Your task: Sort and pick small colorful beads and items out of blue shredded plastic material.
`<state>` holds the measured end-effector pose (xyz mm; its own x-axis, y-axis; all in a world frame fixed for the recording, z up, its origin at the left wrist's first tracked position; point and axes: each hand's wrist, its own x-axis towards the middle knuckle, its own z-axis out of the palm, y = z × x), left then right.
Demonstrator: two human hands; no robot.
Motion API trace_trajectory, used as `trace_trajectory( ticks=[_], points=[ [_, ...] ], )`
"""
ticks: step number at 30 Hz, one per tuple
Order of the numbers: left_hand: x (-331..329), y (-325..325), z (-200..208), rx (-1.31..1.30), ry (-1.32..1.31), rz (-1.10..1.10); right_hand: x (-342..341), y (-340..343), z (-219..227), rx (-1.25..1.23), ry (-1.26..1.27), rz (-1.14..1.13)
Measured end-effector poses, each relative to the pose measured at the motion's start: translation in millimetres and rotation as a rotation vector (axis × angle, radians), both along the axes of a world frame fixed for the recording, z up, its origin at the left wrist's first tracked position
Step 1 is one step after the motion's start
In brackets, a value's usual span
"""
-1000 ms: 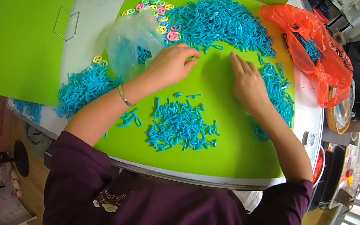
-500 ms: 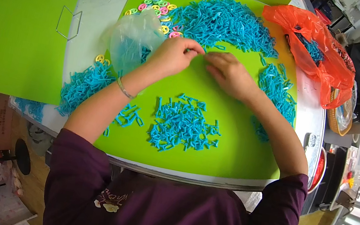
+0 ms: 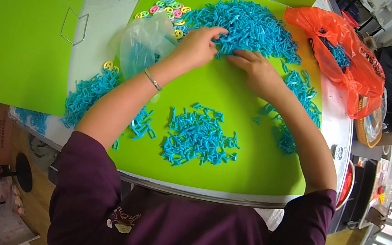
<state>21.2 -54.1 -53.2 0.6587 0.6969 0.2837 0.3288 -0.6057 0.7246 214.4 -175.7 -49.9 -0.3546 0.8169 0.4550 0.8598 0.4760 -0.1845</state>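
Observation:
Small blue plastic pieces, slim with looped ends, form a large heap [image 3: 255,25] at the far side of the green board [image 3: 261,170]. At the near left edge of this heap is my left hand [image 3: 200,44], its index finger and thumb apart around some pieces. My right hand [image 3: 262,74] lies just right of it, with fingers stretched toward the heap's front edge and nothing visible held. A smaller pile of blue pieces [image 3: 199,136] sits nearer to me in the middle. Under and beside my right forearm lies another blue pile [image 3: 297,96].
Colourful small rings [image 3: 174,8] lie at the far left beside a clear plastic bag [image 3: 139,41] of blue pieces. More blue pieces [image 3: 90,96] rest by my left forearm. A red plastic bag [image 3: 346,44] and a basket [image 3: 369,129] stand right. A green panel [image 3: 18,28] rises left.
My hands, close together with fingertips pinched before, have moved apart. The left has gone forward to the big heap and its fingers have spread. A loose blue piece now shows by the right pile.

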Motion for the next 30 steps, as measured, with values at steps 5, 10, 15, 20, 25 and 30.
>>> trace_trajectory(
  ticks=[5, 10, 15, 20, 25, 30],
  points=[
    [-17, -9, 12, 0.167, 0.055, 0.043, 24, 5, 3, -0.206, 0.238, -0.18],
    [-14, -17, 13, 0.133, 0.207, -0.039, 7, -5, -3, -0.147, 0.148, -0.108],
    [-16, -11, 2, 0.152, 0.168, 0.038, -12, -44, -1, -0.069, 0.012, 0.066],
    [-7, -7, -1, 0.228, 0.092, 0.031, 0, -7, 0, -0.045, 0.159, -0.06],
    [-10, -35, 18, 0.149, 0.17, -0.111, 8, -4, -9, 0.005, -0.057, -0.094],
    [-30, -48, 25, -0.046, 0.361, -0.303, 16, -55, 18, -0.487, 0.409, -0.05]
  ],
)
